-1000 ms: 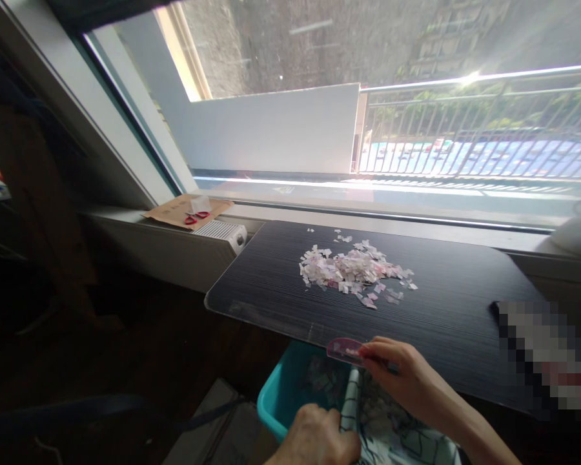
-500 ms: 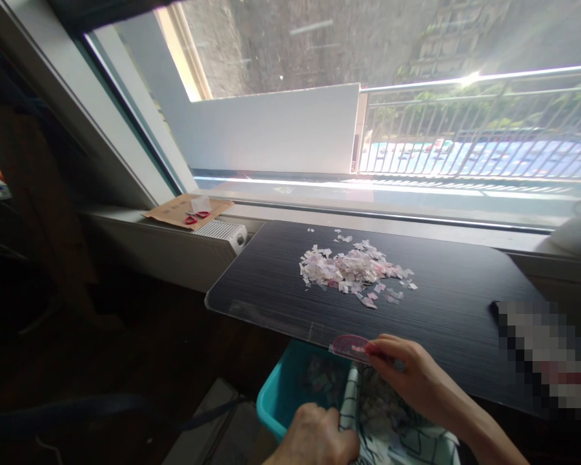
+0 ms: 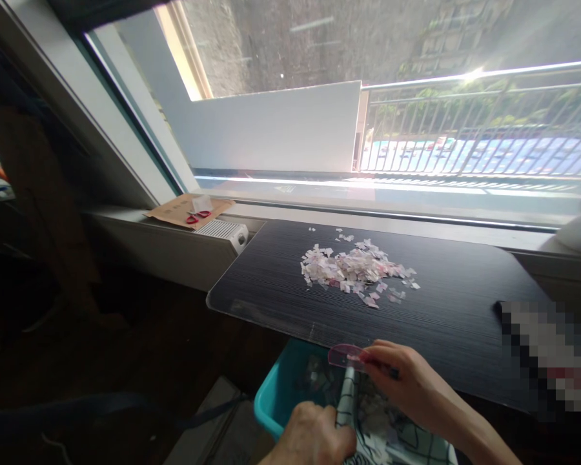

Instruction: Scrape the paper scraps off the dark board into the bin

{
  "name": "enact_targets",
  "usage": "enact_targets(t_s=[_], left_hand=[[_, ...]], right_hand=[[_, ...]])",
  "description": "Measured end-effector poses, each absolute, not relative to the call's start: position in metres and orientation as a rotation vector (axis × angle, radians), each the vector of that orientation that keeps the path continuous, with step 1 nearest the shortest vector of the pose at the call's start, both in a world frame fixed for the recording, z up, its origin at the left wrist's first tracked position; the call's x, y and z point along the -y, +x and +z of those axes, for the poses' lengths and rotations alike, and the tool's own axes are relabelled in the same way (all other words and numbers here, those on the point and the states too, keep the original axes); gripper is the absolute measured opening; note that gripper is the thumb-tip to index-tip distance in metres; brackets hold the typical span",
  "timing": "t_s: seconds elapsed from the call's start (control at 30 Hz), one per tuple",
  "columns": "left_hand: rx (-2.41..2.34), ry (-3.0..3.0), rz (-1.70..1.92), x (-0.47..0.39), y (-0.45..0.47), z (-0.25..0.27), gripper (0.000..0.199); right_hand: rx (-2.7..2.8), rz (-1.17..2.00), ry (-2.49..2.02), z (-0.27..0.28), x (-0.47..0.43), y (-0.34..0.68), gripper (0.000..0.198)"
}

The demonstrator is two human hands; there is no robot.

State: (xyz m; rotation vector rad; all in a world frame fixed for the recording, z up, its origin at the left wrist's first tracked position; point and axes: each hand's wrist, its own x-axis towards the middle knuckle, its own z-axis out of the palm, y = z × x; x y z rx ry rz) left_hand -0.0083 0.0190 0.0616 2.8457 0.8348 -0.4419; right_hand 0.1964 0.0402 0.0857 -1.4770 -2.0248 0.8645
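Note:
My right hand pinches a pink see-through protractor by one end, above the bin and just off the table's front edge. Below it, my left hand grips the folded edge of a pale cloth bag with dark grid lines. That bag sits in the right part of a turquoise bin and holds many paper scraps. More scraps lie in the bin's left part, in shadow. On the dark table is a loose heap of small white and pinkish paper pieces.
A pixelated object lies at the table's right. Red-handled scissors rest on a brown envelope on the sill, beside a white radiator. A large window stands behind the table.
My right hand has moved slightly left and down with the protractor, from the table edge to over the bin. My left hand keeps hold of the bag's edge. The heap looks the same.

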Motion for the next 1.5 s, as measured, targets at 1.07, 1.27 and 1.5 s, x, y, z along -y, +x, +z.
enact_targets(t_s=[1.07, 1.27, 1.5], left_hand=[[-1.107, 2.726, 0.01, -0.013, -0.051, 0.044, 0.007], [-0.873, 2.901, 0.111, -0.026, -0.063, 0.028, 0.015], [-0.914, 2.969, 0.163, -0.033, -0.067, 0.006, 0.029]], right_hand=[[1.775, 0.325, -1.834, 0.073, -0.077, 0.257, 0.032], [1.74, 0.252, -1.969, 0.088, -0.076, 0.251, 0.027], [1.859, 0.217, -1.928, 0.099, -0.079, 0.221, 0.029]])
